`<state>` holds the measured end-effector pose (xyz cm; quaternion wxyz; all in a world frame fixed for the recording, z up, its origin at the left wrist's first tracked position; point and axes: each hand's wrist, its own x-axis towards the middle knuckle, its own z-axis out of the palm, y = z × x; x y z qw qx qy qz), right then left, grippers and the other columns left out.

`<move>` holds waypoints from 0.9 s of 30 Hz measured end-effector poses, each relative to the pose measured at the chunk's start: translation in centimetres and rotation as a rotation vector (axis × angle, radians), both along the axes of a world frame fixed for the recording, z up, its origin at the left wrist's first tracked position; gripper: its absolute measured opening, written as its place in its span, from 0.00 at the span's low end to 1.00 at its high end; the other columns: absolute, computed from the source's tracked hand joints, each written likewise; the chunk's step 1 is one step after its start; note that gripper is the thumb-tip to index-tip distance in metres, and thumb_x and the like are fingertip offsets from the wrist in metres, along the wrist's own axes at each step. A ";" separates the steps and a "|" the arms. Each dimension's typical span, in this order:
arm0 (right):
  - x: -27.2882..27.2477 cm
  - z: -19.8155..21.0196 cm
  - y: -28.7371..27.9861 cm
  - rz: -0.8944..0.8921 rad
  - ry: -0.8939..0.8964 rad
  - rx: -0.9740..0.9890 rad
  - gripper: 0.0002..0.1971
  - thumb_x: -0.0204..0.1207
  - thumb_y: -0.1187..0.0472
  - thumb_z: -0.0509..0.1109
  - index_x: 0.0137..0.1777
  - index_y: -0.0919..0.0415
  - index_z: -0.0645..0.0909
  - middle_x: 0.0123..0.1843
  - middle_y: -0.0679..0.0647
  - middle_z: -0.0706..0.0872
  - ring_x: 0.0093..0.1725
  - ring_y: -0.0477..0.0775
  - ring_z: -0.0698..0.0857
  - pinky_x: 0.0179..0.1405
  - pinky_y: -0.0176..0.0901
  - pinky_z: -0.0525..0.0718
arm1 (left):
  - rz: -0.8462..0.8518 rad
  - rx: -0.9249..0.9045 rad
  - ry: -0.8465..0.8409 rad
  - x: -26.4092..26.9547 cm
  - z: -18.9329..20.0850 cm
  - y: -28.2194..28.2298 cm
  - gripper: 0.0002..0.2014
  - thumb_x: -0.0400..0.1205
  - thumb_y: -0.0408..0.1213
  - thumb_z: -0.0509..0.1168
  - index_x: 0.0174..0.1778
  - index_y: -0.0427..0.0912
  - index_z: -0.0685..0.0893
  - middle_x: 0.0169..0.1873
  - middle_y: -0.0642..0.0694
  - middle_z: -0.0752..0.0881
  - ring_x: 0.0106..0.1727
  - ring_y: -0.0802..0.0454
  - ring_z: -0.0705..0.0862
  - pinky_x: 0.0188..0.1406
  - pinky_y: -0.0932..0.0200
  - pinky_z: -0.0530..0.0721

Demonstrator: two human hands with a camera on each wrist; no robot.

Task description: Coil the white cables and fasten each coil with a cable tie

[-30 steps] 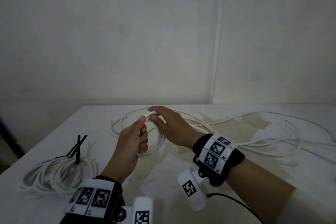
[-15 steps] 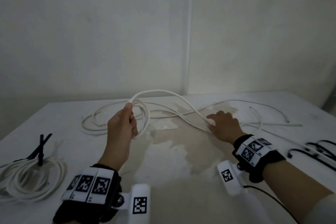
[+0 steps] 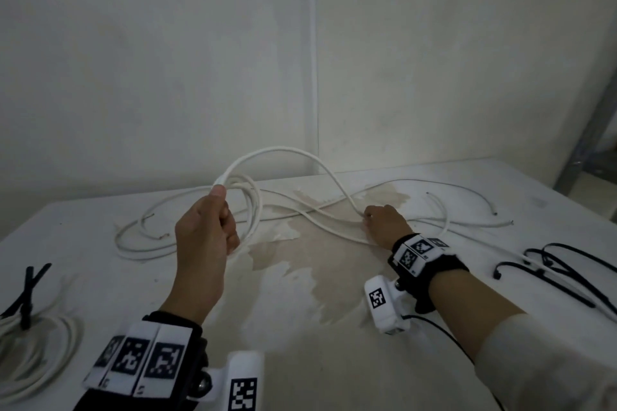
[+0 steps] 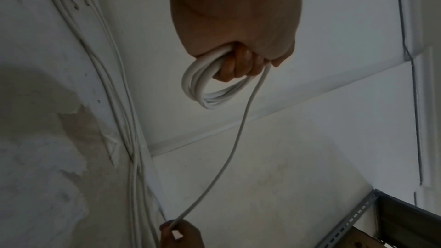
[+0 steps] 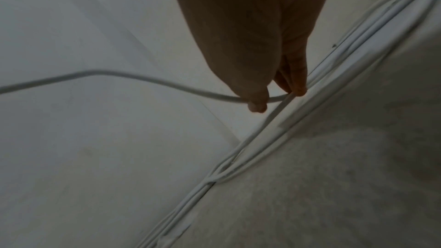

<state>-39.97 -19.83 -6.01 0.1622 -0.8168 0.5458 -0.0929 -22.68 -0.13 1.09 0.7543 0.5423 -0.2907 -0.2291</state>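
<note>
Gripping the part-wound coil [image 3: 248, 207] at frame centre-left, the left hand [image 3: 203, 233] stays raised; the right hand [image 3: 384, 223] pinches the white cable [image 3: 320, 163] arching rightward down to the table [image 3: 300, 327].

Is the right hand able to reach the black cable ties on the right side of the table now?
Probably yes: the black cable ties lie uncovered beside the right hand, but it pinches the white cable and must release it first.

Head: I look forward and down over the table [image 3: 300, 360].
Left wrist: close, along the fist, table at left.
Right wrist: dim, probably skimming the table.
Shared: white cable [image 3: 337, 182] above it.
</note>
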 end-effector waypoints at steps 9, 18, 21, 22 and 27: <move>3.3 0.6 -1.1 0.052 -0.211 -0.129 0.13 0.78 0.76 0.53 0.53 0.63 0.75 0.55 0.68 0.80 0.52 0.63 0.77 0.43 0.42 0.66 | -0.023 0.038 -0.080 0.3 -0.6 0.0 0.19 0.85 0.39 0.55 0.26 0.45 0.64 0.13 0.55 0.64 0.16 0.61 0.59 0.16 0.68 0.58; 5.2 1.1 0.1 0.277 -0.291 -0.130 0.13 0.76 0.79 0.55 0.50 0.66 0.77 0.50 0.64 0.82 0.47 0.60 0.78 0.42 0.40 0.66 | -0.008 0.060 -0.049 0.7 -1.0 -0.3 0.19 0.85 0.39 0.55 0.26 0.44 0.64 0.13 0.56 0.64 0.16 0.61 0.59 0.16 0.67 0.57; 5.8 1.1 1.0 0.331 -0.303 -0.132 0.14 0.76 0.78 0.56 0.45 0.58 0.72 0.43 0.57 0.76 0.43 0.52 0.72 0.37 0.37 0.62 | -0.008 0.062 -0.043 0.8 -1.0 -0.4 0.19 0.85 0.40 0.56 0.26 0.44 0.64 0.13 0.55 0.63 0.16 0.61 0.58 0.16 0.67 0.57; 5.9 1.1 1.2 0.341 -0.307 -0.127 0.13 0.76 0.78 0.56 0.45 0.57 0.72 0.42 0.55 0.75 0.42 0.52 0.72 0.37 0.36 0.62 | -0.009 0.063 -0.040 0.8 -1.0 -0.4 0.19 0.85 0.40 0.56 0.26 0.44 0.64 0.13 0.55 0.63 0.16 0.61 0.58 0.16 0.67 0.58; 5.9 1.7 1.8 0.351 -0.304 -0.189 0.10 0.79 0.74 0.56 0.53 0.65 0.76 0.44 0.55 0.78 0.42 0.50 0.72 0.39 0.36 0.65 | 0.003 0.073 -0.011 1.1 -1.0 -0.4 0.19 0.85 0.40 0.56 0.26 0.44 0.65 0.12 0.57 0.63 0.15 0.61 0.59 0.14 0.69 0.58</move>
